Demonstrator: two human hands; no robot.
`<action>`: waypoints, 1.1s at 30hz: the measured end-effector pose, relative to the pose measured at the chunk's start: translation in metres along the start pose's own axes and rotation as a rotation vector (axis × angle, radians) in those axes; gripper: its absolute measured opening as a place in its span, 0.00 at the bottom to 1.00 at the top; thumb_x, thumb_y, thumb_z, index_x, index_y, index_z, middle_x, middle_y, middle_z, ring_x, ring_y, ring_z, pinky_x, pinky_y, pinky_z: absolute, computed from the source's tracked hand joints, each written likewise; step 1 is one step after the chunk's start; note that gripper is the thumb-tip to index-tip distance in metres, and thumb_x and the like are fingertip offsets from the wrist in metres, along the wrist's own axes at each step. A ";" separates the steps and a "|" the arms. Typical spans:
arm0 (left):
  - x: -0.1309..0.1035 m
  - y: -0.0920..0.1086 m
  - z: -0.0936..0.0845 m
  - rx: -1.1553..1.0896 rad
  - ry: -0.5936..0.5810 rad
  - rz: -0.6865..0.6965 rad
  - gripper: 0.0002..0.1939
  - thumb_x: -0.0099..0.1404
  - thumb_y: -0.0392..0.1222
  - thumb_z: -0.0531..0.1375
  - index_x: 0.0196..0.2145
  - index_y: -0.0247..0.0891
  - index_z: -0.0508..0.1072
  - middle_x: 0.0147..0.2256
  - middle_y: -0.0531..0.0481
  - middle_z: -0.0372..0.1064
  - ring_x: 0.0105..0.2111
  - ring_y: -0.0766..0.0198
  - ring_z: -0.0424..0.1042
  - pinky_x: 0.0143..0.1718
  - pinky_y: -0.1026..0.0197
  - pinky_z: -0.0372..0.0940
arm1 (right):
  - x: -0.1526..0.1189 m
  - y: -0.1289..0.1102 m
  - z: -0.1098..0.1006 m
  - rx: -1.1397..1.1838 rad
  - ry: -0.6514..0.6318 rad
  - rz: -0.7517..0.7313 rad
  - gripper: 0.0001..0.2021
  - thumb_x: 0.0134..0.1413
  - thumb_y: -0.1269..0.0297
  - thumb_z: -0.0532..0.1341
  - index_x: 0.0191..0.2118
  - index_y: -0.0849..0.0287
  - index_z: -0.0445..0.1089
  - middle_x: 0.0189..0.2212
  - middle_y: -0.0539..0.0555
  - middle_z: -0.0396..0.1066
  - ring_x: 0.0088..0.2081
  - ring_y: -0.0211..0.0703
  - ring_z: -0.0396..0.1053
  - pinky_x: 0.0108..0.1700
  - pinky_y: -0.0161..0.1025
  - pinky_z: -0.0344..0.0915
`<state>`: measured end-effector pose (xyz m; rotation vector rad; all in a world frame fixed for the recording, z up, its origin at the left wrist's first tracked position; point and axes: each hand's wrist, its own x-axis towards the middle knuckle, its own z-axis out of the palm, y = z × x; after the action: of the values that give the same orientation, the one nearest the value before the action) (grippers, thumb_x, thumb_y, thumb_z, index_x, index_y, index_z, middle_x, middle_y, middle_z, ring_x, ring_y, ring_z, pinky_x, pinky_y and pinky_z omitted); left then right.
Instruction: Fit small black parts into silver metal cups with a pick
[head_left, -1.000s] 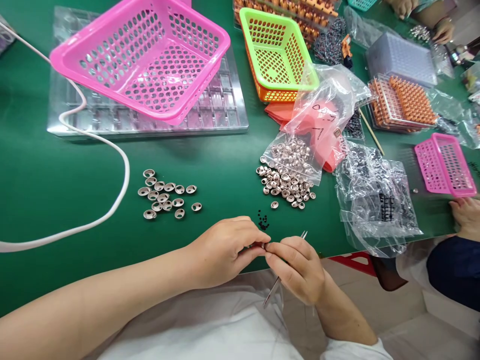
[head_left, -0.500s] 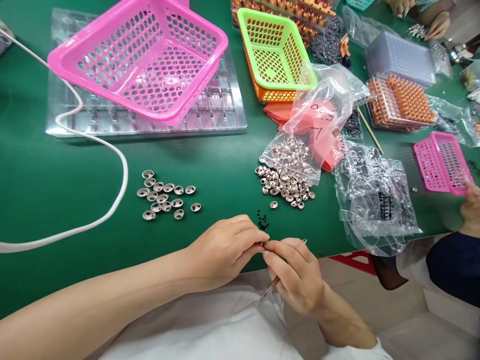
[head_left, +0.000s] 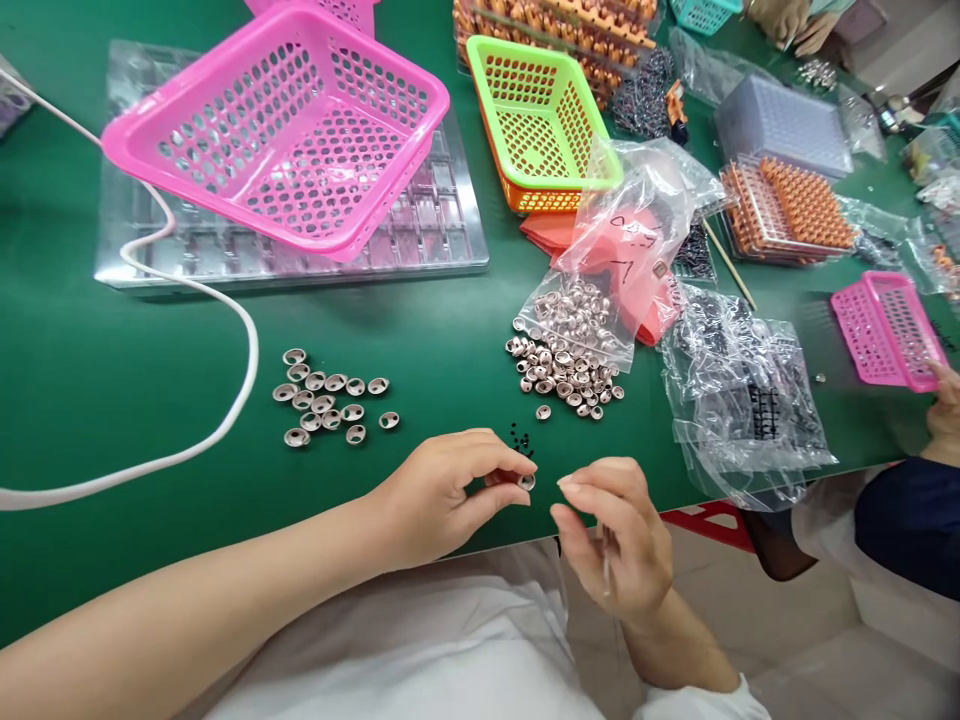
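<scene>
Between thumb and forefinger, my left hand (head_left: 450, 492) pinches a small silvery metal cup (head_left: 527, 482) with a hole in it. To its right, apart from it, is my right hand (head_left: 619, 540), thumb and forefinger slightly separated, with slim metal tweezers (head_left: 606, 560) tucked under the other fingers. Tiny black pieces (head_left: 520, 436) lie just beyond my left fingertips, partly hidden by them. A heap of similar metal cups (head_left: 566, 370) spills from a clear plastic bag (head_left: 624, 345) farther back. More loose cups (head_left: 323, 404) lie in a group on the left.
A large pink basket (head_left: 345, 240) rests on a clear tray (head_left: 457, 240). Behind the heap stands a green basket (head_left: 540, 180) in an orange one. A white cable (head_left: 244, 380) curves across the left. Plastic bags (head_left: 720, 400) and a co-worker's hand (head_left: 946, 400) at a pink basket (head_left: 874, 330) are right.
My hands have come apart; the right one moved right with the tweezers. The metal cup now shows in my left fingers. The view has shifted slightly.
</scene>
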<state>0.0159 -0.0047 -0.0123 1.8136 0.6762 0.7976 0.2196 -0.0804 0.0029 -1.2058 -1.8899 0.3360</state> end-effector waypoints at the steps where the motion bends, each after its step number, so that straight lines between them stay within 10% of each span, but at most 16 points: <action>1: 0.000 0.000 0.000 -0.026 -0.008 -0.026 0.06 0.67 0.33 0.64 0.42 0.34 0.79 0.31 0.48 0.78 0.31 0.66 0.75 0.34 0.66 0.70 | 0.000 0.001 0.000 0.036 0.042 0.037 0.11 0.64 0.72 0.57 0.51 0.58 0.69 0.39 0.58 0.74 0.39 0.46 0.72 0.39 0.48 0.72; 10: 0.006 0.005 -0.006 -0.211 -0.047 -0.253 0.06 0.64 0.34 0.65 0.40 0.36 0.81 0.33 0.48 0.79 0.32 0.65 0.77 0.34 0.66 0.71 | 0.002 0.021 0.000 0.315 0.491 0.296 0.24 0.72 0.50 0.43 0.42 0.54 0.73 0.31 0.55 0.65 0.33 0.46 0.67 0.27 0.43 0.67; 19: 0.006 -0.001 -0.006 -0.135 -0.039 -0.258 0.07 0.65 0.34 0.64 0.41 0.36 0.81 0.34 0.48 0.79 0.32 0.65 0.77 0.35 0.66 0.71 | -0.001 0.023 -0.005 0.718 0.268 0.380 0.12 0.70 0.59 0.52 0.44 0.57 0.71 0.38 0.54 0.67 0.31 0.40 0.76 0.29 0.42 0.79; 33: 0.005 -0.003 -0.006 -0.022 -0.015 -0.230 0.07 0.64 0.35 0.66 0.41 0.36 0.80 0.33 0.49 0.79 0.30 0.66 0.77 0.34 0.67 0.72 | -0.016 0.012 0.004 0.344 0.082 0.135 0.17 0.57 0.81 0.62 0.49 0.57 0.72 0.42 0.56 0.76 0.42 0.44 0.78 0.40 0.42 0.80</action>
<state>0.0142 0.0040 -0.0127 1.6838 0.8455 0.6344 0.2268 -0.0870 -0.0145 -1.0955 -1.6043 0.6475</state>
